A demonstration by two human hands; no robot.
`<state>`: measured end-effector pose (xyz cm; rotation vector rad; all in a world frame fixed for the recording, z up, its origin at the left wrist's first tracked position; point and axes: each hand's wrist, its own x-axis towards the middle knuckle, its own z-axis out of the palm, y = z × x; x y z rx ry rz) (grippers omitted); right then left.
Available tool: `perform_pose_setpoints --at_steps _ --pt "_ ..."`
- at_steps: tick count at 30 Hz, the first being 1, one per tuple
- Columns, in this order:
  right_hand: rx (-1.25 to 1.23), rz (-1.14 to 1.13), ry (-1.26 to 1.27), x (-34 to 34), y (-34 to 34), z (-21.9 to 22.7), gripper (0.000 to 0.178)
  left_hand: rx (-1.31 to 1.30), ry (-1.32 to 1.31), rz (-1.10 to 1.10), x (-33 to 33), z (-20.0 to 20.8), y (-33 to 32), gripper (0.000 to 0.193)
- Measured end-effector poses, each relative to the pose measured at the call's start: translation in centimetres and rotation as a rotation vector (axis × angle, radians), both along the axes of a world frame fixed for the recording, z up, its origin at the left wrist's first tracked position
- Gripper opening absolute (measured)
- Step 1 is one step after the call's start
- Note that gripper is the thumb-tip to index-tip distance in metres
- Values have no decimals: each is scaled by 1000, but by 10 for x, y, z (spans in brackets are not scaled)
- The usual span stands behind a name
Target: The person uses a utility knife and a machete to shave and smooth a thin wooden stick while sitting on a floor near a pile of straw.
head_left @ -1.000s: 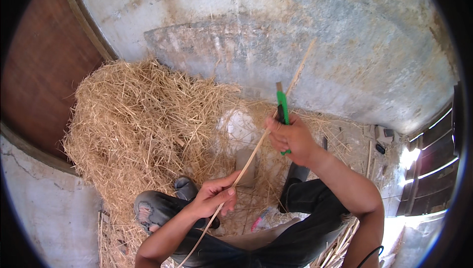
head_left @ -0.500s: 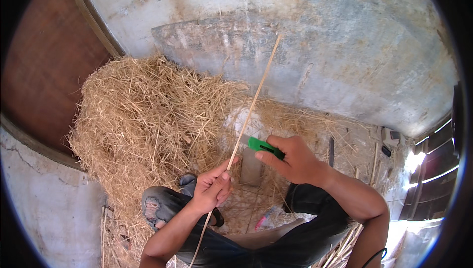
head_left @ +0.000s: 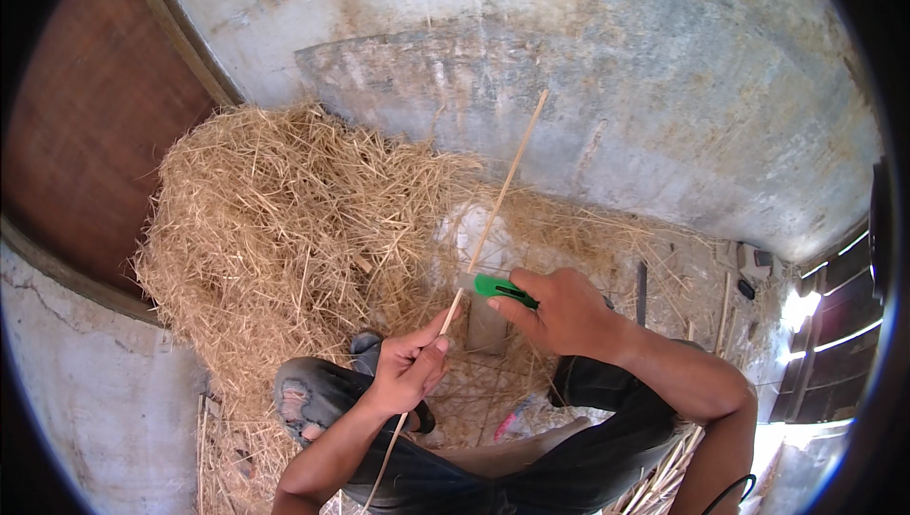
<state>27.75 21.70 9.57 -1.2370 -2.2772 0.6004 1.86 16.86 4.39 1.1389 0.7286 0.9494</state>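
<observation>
Held slantwise in front of me is a long, thin, pale strip (head_left: 509,179) of bamboo or wood, its far tip up before the wall. My left hand (head_left: 408,370) is closed around its lower part, and the tail runs down over my legs. In my right hand (head_left: 564,311) is a green utility knife (head_left: 495,287), gripped by its handle. Its blade (head_left: 465,281) lies across the strip a little above my left fingers. Exactly how deep the edge sits in the strip cannot be made out.
A big heap of straw-like shavings (head_left: 275,221) fills the left side, against a stained wall (head_left: 455,51) and a brown panel (head_left: 85,126). My bent legs (head_left: 512,477) lie under my hands. Several strips (head_left: 664,477) are at lower right; a dark flat bar (head_left: 642,292) lies further right.
The knife has shifted slightly down and left along the strip. The strip's far tip sits a little lower and further right. My left hand stays in nearly the same place.
</observation>
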Motion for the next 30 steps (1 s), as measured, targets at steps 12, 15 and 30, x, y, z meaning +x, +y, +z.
perform_pose_setpoints --at_steps 12,15,30 --pt "80 -492 315 58 45 4 34 -67 -61 -143 -17 -2 -14 44" --pt "49 -312 231 32 23 9 36 -65 -122 -124 -23 3 -11 46" --pt "-41 -311 182 16 25 9 40 -258 -211 -199 -24 7 -11 47"
